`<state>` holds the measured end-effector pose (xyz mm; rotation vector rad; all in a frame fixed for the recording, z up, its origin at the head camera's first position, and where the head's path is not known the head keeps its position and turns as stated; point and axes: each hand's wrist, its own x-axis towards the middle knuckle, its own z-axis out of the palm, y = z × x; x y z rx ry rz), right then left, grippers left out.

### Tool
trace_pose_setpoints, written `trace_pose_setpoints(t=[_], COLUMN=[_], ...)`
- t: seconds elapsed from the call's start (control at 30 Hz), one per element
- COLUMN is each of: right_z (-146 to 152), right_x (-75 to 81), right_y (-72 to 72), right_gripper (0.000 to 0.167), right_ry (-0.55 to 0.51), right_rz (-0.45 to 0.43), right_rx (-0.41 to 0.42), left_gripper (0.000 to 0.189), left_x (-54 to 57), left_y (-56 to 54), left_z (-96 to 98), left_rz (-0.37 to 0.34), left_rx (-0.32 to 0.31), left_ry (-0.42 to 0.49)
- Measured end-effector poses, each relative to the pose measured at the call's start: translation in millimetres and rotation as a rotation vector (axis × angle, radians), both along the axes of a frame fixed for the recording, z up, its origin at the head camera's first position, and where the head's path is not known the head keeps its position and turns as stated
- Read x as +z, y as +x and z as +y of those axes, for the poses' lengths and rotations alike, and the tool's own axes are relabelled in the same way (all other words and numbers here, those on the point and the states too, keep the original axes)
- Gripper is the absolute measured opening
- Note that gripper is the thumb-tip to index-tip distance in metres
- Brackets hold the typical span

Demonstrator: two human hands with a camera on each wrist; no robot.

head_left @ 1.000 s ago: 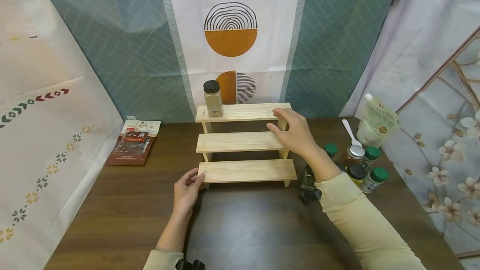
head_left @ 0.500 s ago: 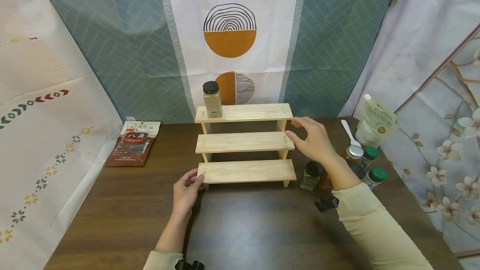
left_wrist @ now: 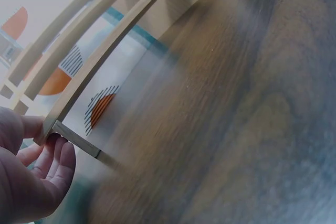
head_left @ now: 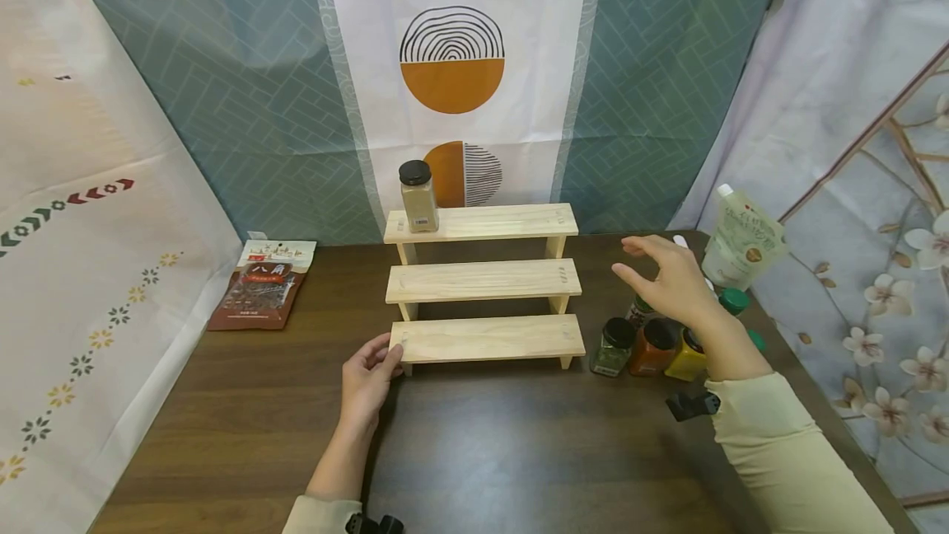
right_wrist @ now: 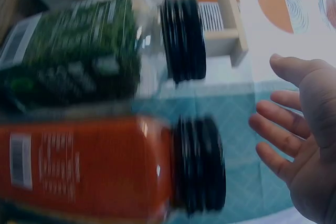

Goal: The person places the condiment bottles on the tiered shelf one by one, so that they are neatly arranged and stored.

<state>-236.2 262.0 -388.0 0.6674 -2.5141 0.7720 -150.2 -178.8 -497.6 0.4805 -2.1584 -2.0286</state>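
A three-tier wooden rack (head_left: 485, 338) stands mid-table. My left hand (head_left: 368, 379) pinches the left end of its lowest shelf, thumb on top and fingers beneath, as the left wrist view also shows. On the top shelf's left end stands a black-capped jar (head_left: 419, 203) of pale powder. My right hand (head_left: 670, 283) is held over the group of spice jars with fingers spread and nothing in them. Below it are a green-filled jar (head_left: 613, 348), an orange-red jar (head_left: 652, 348) and a yellow jar (head_left: 687, 359). The right wrist view shows the green jar (right_wrist: 79, 51) and orange-red jar (right_wrist: 89, 169) close up.
A red-brown seasoning packet (head_left: 263, 285) lies at the back left of the table. At the right, a pale green spouted pouch (head_left: 744, 241) stands behind green-capped jars (head_left: 734, 301), with a white spoon (head_left: 680, 241) partly hidden by my right hand. Printed cloths hang around the table.
My right hand has moved rightward from the rack's right end to over the jars, uncovering the green, orange-red and yellow ones. The left hand has stayed on the lowest shelf.
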Motion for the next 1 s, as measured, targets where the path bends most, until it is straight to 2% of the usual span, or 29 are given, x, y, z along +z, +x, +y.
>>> trace_pose_setpoints(t=[0.13,0.37,0.63,1.0], right_z=[14.7,34.2,44.2,41.6], right_x=[-3.6,-19.0,-36.5,-40.2], right_y=[2.2,3.7,5.7,8.6], right_gripper=[0.038,0.036,0.039,0.035], right_ry=[0.036,0.082,0.14,0.115], right_rz=[-0.038,-0.034,-0.121,-0.125], right_rx=[-0.014,-0.008,0.011,-0.03], left_gripper=[0.036,0.036,0.034,0.035], left_x=[-0.1,-0.6,-2.2,-1.5], left_y=[-0.6,-1.1,-2.8,-1.6], left_z=[0.0,0.0,0.2,0.3], left_rz=[0.0,-0.001,0.0,0.001], left_rx=[0.001,-0.004,-0.002,0.002], left_ry=[-0.004,-0.003,-0.008,0.0])
